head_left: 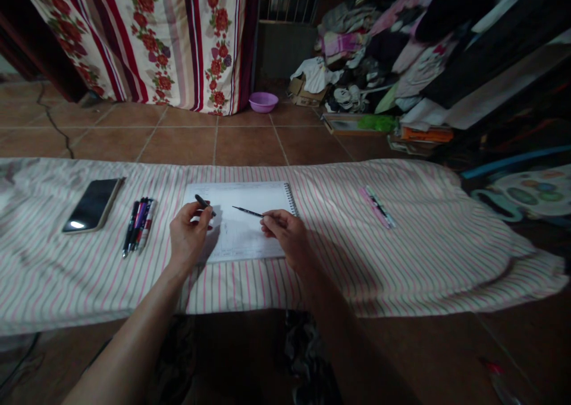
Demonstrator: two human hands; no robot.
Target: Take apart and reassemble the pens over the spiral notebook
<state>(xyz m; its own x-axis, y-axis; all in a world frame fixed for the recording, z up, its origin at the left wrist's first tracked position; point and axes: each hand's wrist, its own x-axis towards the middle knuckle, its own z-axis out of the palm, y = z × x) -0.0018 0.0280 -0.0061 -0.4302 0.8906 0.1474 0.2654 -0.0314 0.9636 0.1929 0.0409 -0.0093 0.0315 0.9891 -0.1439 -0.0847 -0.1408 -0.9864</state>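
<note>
My left hand [191,229] pinches a short black pen barrel [202,201] between thumb and fingers, tilted over the left half of a spiral-bound notebook [243,235]. In my right hand [289,234] is a thin dark pen refill [247,211], held at one end with its narrow tip pointing left toward the barrel. The two pieces are apart. Both hands hover above the white page, which carries faint lines and marks. The wire binding runs along the page's right side, partly behind my right hand.
A striped cloth [348,262] covers the low table. On its left lie a phone [93,206] and a bunch of several pens [138,226]; two slim pens [377,207] lie to the right. Beyond are a tiled floor, a purple basin [263,103], a floral curtain [178,42] and piled clothes [348,42].
</note>
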